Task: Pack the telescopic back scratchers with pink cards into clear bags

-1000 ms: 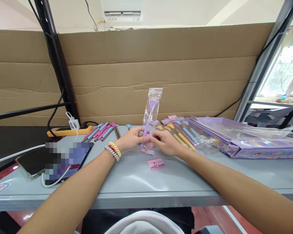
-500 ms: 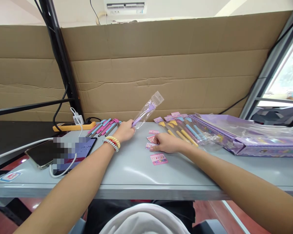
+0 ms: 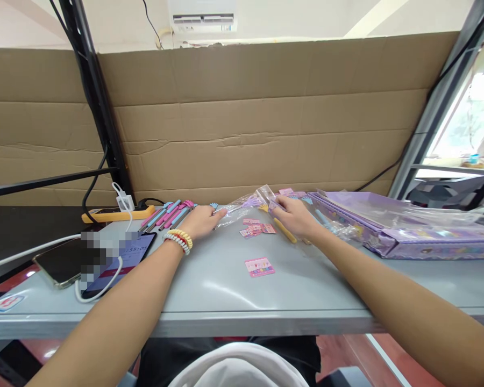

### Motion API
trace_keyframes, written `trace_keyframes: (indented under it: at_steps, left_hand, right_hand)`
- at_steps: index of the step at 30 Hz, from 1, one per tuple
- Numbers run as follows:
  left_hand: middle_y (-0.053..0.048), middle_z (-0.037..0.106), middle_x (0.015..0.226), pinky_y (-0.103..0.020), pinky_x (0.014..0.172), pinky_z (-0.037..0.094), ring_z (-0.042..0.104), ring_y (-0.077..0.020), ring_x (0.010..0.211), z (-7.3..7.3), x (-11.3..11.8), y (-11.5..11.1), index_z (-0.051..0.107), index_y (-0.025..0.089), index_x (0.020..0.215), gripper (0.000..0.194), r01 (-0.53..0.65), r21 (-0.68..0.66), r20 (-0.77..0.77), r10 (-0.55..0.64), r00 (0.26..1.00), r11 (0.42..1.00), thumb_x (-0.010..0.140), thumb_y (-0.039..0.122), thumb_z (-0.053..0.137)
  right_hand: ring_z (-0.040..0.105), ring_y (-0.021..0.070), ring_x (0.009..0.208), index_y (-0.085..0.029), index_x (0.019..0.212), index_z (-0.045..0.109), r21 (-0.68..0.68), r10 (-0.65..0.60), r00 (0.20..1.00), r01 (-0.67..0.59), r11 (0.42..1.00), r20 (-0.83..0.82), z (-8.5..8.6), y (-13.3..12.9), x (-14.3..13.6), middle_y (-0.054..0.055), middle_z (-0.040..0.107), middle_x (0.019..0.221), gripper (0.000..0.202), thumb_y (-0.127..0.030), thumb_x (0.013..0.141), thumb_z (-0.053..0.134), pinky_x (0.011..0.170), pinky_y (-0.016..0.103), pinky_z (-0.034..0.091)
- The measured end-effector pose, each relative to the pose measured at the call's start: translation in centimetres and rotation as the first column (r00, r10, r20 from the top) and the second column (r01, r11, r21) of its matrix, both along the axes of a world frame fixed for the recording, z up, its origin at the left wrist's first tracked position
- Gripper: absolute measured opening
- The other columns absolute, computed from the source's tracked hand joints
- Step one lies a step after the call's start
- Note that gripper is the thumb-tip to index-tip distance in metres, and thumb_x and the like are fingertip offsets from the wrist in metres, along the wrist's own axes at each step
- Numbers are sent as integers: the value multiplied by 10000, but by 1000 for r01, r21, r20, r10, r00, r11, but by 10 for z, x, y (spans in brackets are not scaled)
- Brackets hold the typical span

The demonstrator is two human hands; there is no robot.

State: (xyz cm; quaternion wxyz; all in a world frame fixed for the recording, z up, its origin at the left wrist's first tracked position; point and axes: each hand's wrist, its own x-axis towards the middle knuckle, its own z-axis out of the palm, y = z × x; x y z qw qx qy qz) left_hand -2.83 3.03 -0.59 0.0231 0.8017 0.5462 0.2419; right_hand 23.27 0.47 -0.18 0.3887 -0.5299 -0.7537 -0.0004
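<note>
My left hand (image 3: 201,220) grips the handle end of a purple scratcher in a clear bag (image 3: 244,204), which lies low across the grey table (image 3: 210,290). My right hand (image 3: 292,216) holds the bag's far end near its header flap. Small pink cards (image 3: 257,230) lie just in front of the bag, and one more pink card (image 3: 259,266) sits nearer to me. Bagged scratchers with yellow and blue handles (image 3: 318,217) lie under and right of my right hand.
Loose pink and blue scratchers (image 3: 169,214) lie at the back left beside an orange power strip (image 3: 116,216). Two phones on cables (image 3: 92,258) rest at the left. A purple box under plastic (image 3: 403,228) fills the right. A cardboard wall (image 3: 242,118) stands behind.
The bagged purple scratcher went from upright to tilted to lying almost flat. My right hand left the pink cards and moved back to the bag's far end.
</note>
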Motion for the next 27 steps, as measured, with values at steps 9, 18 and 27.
trace_keyframes:
  at_steps: [9, 18, 27]
  left_hand:
    - [-57, 580, 578, -279, 528, 309, 516, -177, 543, -1, 2, 1, 512, 190, 557, 631, 18, 35, -50, -16, 999, 999, 795, 698, 221]
    - [-44, 544, 526, -280, 508, 265, 482, -160, 505, 1, 4, -4, 482, 198, 520, 606, 11, 93, -37, -8, 999, 996, 799, 684, 252]
    - [-26, 500, 506, -278, 496, 248, 459, -158, 497, 3, 4, -5, 449, 200, 523, 586, 9, 116, -54, -2, 999, 993, 780, 699, 283]
  right_hand:
    - [391, 112, 554, -187, 632, 428, 63, -113, 991, 118, 991, -69, 3, 5, 12, -21, 469, 587, 263, -387, 801, 457, 529, 244, 268]
    - [416, 120, 553, -181, 729, 504, 16, -164, 986, 164, 986, -11, 5, 4, 12, -20, 493, 582, 108, -279, 761, 471, 543, 238, 278]
    - [471, 134, 558, -183, 689, 483, -190, -224, 965, 247, 950, 133, 3, 6, 13, 31, 580, 653, 88, -263, 725, 469, 517, 243, 289]
